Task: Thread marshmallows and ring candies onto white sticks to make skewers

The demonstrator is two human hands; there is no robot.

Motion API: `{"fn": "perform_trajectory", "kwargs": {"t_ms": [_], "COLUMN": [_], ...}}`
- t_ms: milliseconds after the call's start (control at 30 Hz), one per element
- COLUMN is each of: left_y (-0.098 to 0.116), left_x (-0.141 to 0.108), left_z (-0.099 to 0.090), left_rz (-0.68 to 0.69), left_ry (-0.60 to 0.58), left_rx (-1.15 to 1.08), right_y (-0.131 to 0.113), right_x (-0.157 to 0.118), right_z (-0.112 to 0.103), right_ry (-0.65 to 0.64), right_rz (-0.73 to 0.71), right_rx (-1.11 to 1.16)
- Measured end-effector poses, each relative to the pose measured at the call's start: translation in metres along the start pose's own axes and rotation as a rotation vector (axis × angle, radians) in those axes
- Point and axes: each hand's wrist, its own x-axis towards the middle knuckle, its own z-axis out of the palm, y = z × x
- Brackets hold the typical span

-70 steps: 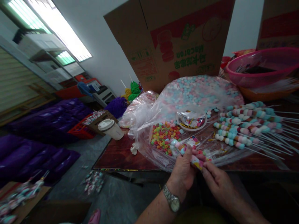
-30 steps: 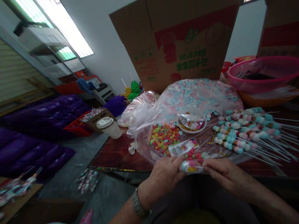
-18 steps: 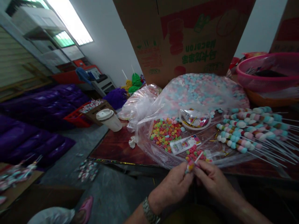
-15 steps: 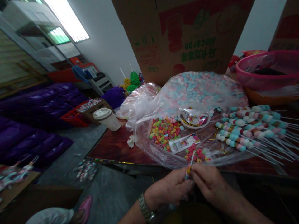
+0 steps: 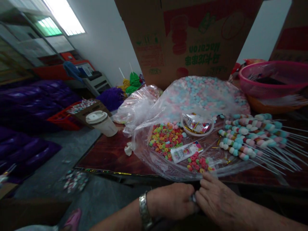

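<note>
My left hand, with a metal watch at its wrist, is closed in a fist below the table's front edge. My right hand presses against it, fingers bent and bunched, the fingertips near the pile of pink cereal rings. A small greyish bit shows between the two hands; what they hold is otherwise hidden. On the clear plastic bag lie multicoloured cereal rings, a white printed packet and a round tub of shiny labels. Marshmallow skewers lie stacked at right.
A large bag of pastel marshmallows leans before a cardboard box. A white-lidded cup stands at the table's left end. A pink basket is at back right. Purple sacks and a red crate are on the floor.
The white stick with a yellow bit that rose between my hands is out of sight. My right hand has shifted over the left, and the view has turned slightly right.
</note>
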Motion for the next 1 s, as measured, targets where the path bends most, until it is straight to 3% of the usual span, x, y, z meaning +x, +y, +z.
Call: {"fn": "perform_trajectory", "kwargs": {"t_ms": [133, 167, 233, 300, 333, 367, 400, 500, 600, 733, 833, 933, 1000], "left_y": [0.016, 0.018, 0.02, 0.018, 0.016, 0.013, 0.012, 0.009, 0.011, 0.016, 0.017, 0.016, 0.016], "left_x": [-0.001, -0.001, 0.001, 0.005, 0.008, 0.012, 0.016, 0.026, 0.031, 0.032, 0.033, 0.037, 0.039], "left_z": [0.004, 0.004, 0.002, -0.001, -0.003, -0.003, -0.003, -0.001, 0.0, -0.009, -0.015, -0.014, -0.008], "left_rz": [0.418, 0.535, 0.708, 0.726, 0.666, 0.566, 0.443, 0.115, -0.04, -0.101, -0.097, -0.062, -0.032], "left_ry": [-0.311, -0.329, -0.242, -0.054, 0.056, 0.162, 0.252, 0.383, 0.446, 0.505, 0.491, 0.448, 0.414], "left_rx": [1.135, 1.337, 1.414, 1.219, 1.055, 0.865, 0.666, 0.137, -0.165, -0.307, -0.316, -0.287, -0.262], "right_y": [-0.006, -0.003, 0.011, 0.042, 0.062, 0.085, 0.108, 0.162, 0.185, 0.19, 0.185, 0.15, 0.109], "right_x": [-0.004, -0.003, 0.006, 0.023, 0.034, 0.047, 0.06, 0.098, 0.122, 0.122, 0.102, 0.074, 0.06], "right_z": [0.008, 0.004, -0.014, -0.037, -0.048, -0.057, -0.064, -0.063, -0.045, -0.042, -0.07, -0.094, -0.089], "right_ry": [-0.137, -0.211, -0.293, -0.224, -0.132, 0.01, 0.063, 0.025, -0.041, -0.058, -0.017, 0.026, 0.035], "right_rz": [0.535, 0.59, 0.588, 0.575, 0.553, 0.542, 0.523, 0.492, 0.456, 0.435, 0.463, 0.534, 0.521], "right_rx": [0.912, 1.113, 1.291, 1.071, 0.822, 0.443, 0.061, -0.164, -0.215, -0.262, -0.3, -0.245, 0.269]}}
